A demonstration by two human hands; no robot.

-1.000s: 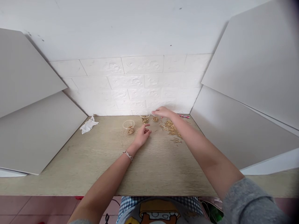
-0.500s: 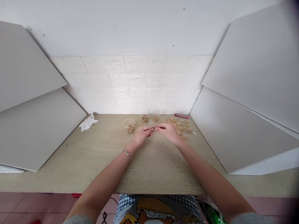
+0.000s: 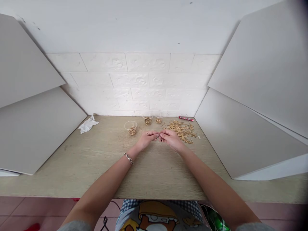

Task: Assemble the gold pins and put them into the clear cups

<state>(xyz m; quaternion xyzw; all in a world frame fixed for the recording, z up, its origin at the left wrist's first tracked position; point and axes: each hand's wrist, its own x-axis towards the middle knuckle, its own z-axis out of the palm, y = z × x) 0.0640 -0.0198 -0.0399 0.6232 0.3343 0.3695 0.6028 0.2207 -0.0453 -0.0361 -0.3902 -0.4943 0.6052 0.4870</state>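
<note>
My left hand [image 3: 147, 139] and my right hand [image 3: 170, 139] meet fingertip to fingertip above the table. Both are closed in a pinch, and whatever lies between the fingers is too small and too covered to name. Just right of my right hand spreads a loose pile of thin gold-coloured metal sticks [image 3: 183, 131]. Left of my left hand stands a clear plastic cup [image 3: 130, 127] with small gold-coloured pieces in its bottom. Behind the hands are two more clear cups, one [image 3: 147, 120] fuller of gold pieces than the other [image 3: 158, 119].
A crumpled white tissue [image 3: 88, 124] lies at the back left of the wooden table [image 3: 154, 176]. At the back right is a red tube-shaped packet [image 3: 186, 118]. Grey-white panels [image 3: 43, 125] stand on both sides, and a white brick-patterned wall [image 3: 137, 80] closes the back.
My right hand has turned a little, its fingers curling more closely against my left fingertips. The whole view has shifted slightly; the cups and the pile stay in place on the table.
</note>
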